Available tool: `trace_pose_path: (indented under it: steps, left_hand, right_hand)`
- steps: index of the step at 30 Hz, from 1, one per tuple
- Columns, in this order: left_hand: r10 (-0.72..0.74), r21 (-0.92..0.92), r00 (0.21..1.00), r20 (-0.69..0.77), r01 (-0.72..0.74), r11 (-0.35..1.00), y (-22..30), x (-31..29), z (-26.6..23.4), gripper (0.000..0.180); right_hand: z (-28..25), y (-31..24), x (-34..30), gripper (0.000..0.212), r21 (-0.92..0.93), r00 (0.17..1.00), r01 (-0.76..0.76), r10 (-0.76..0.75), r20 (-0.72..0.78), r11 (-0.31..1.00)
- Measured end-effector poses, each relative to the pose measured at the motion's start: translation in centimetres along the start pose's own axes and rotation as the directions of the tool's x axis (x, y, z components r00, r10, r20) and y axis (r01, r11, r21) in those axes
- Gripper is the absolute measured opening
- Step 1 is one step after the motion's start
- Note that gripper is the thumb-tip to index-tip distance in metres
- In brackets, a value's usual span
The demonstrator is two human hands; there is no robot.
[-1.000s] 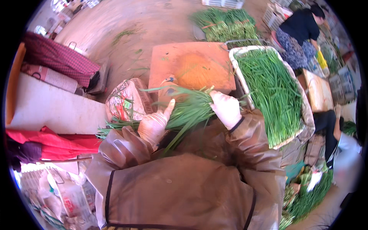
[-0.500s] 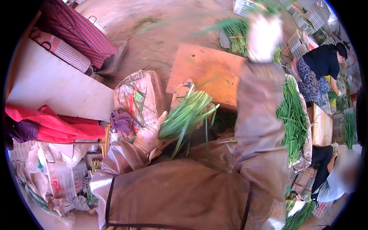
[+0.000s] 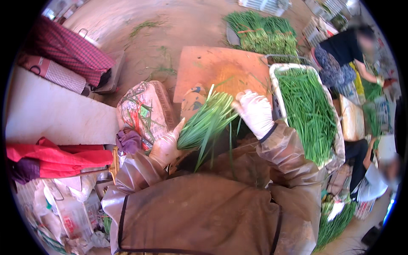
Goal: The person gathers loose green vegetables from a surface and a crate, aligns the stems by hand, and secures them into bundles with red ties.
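A loose bunch of green chives [image 3: 205, 120] lies slantwise over my lap, its pale stem ends toward the upper right. My left hand [image 3: 166, 148], in a whitish glove, is closed around the leafy lower left part of it. My right hand [image 3: 256, 111], gloved too, is at the pale ends with its fingers bent and drawn together. Its fingertips meet the edge of the bunch; what they pinch is too small to make out. A few long leaves hang below the bunch. Beyond my hands stands an orange-brown board [image 3: 221, 63] with leaf scraps on it.
At my right is a white-rimmed crate [image 3: 304, 112] full of chives. Tied chive bundles [image 3: 261, 32] lie beyond the board. A wrapped block [image 3: 144, 110] with red ties and scraps stands left, beside a white panel [image 3: 55, 108]. Two people work at the far right.
My right hand has come back from the far right, where it was stretched out over the tied bundles, to the bunch's pale ends. My left hand keeps its hold.
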State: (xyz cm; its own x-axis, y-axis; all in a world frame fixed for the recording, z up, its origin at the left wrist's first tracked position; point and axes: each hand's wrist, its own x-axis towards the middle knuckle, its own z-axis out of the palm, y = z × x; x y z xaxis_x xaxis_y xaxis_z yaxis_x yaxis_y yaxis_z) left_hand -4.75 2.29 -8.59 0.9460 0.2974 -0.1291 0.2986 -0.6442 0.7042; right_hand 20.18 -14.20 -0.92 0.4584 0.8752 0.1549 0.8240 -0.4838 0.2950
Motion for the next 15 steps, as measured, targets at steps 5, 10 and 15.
trace_pose_path:
  steps: [5, 10, 15]
  left_hand:
    - [-0.029, 0.197, 0.996, 0.08, 0.013, 0.98, 5.5, 0.3, -1.4, 0.085]
    - [0.068, 0.36, 0.997, 0.032, -0.075, 0.93, 6.8, 0.3, 0.6, 0.081]
    - [-0.041, -0.048, 0.991, 0.131, 0.047, 0.998, 5.7, -1.0, 0.1, 0.078]
  right_hand:
    - [1.9, 5.4, -4.6, 0.014, 0.508, 0.888, -0.173, 0.357, -0.29, 0.844]
    - [3.1, 0.4, -7.9, 0.045, 0.354, 0.978, -0.19, 0.207, -0.01, 0.916]
    - [6.5, 5.5, -8.4, 0.03, -0.091, 0.902, -0.408, 0.385, -0.195, 0.909]
